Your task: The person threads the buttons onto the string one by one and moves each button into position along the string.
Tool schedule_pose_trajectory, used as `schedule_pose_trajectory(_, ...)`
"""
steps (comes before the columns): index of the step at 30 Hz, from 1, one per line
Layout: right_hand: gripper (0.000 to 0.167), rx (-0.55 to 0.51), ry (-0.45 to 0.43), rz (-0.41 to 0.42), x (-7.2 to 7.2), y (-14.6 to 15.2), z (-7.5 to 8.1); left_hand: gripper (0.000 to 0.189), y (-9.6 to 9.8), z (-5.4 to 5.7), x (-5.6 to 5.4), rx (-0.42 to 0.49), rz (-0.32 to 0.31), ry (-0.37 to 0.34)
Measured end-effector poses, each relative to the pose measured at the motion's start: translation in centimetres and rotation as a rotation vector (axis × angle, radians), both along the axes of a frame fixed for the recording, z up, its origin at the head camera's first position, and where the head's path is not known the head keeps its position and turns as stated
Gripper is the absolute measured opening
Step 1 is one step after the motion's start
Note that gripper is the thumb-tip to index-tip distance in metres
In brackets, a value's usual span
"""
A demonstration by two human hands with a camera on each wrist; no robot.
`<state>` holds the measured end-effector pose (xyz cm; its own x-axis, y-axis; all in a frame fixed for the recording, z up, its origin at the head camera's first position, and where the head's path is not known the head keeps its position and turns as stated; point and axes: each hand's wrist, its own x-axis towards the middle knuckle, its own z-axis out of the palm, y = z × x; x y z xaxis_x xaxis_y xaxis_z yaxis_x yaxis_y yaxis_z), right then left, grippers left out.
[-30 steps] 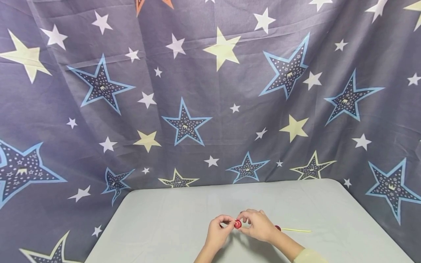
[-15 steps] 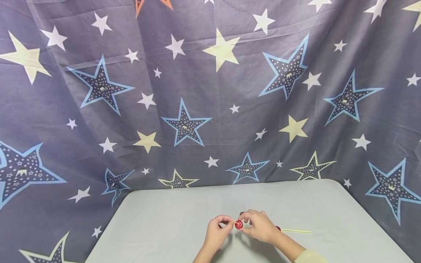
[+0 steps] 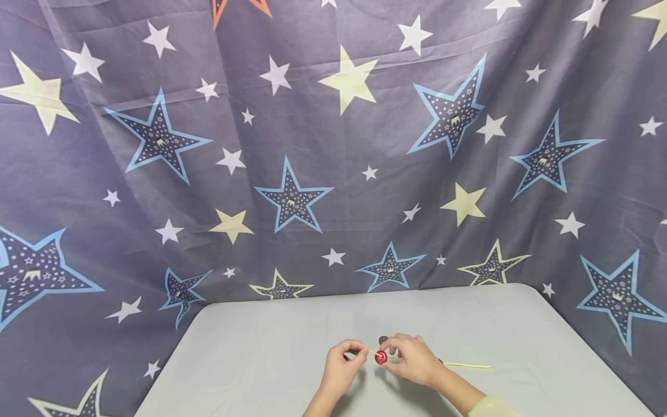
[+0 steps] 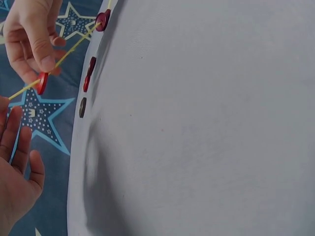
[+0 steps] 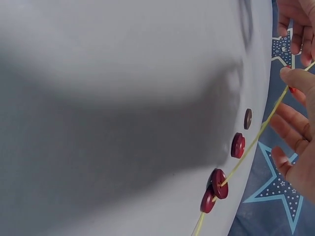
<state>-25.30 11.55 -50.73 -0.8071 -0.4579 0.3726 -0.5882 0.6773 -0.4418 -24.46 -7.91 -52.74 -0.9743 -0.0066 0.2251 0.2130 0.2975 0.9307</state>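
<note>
A bright red button [image 3: 381,357] is held up above the table, pinched between the thumb and fingers of my right hand [image 3: 414,360]. Yellow string [image 4: 75,47] passes through it. My left hand [image 3: 340,368] pinches the string on the button's left side, a short stretch away from it. In the right wrist view the string runs on to a dark red button [image 5: 220,184] on the table, with another dark red button [image 5: 207,201] against it. The left fingertips on the string are cut off at the edge of the left wrist view.
Behind the hands, a brown button [image 3: 383,340] lies on the pale table [image 3: 271,347]. Near it are stacked or touching red buttons [image 5: 238,146]. The string's tail [image 3: 469,365] stretches right across the tabletop. A grey star-patterned cloth [image 3: 312,133] hangs around the table.
My hands have drawn slightly apart, the left one leftward and the right one rightward with the red button. More string shows between them, and the brown button has come further into sight.
</note>
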Motion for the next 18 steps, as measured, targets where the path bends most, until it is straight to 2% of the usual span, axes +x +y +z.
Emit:
schedule_pose_trajectory(7, 0.022, -0.013, 0.010, -0.016, 0.0, 0.3, -0.3, 0.004, -0.1, 0.0, 0.0, 0.000, 0.015, 0.019)
schedule_pose_trajectory(18, 0.018, 0.005, 0.019, -0.017, -0.3, 1.0, -0.5, 0.004, -0.1, -0.2, 0.1, 0.025, 0.034, 0.001)
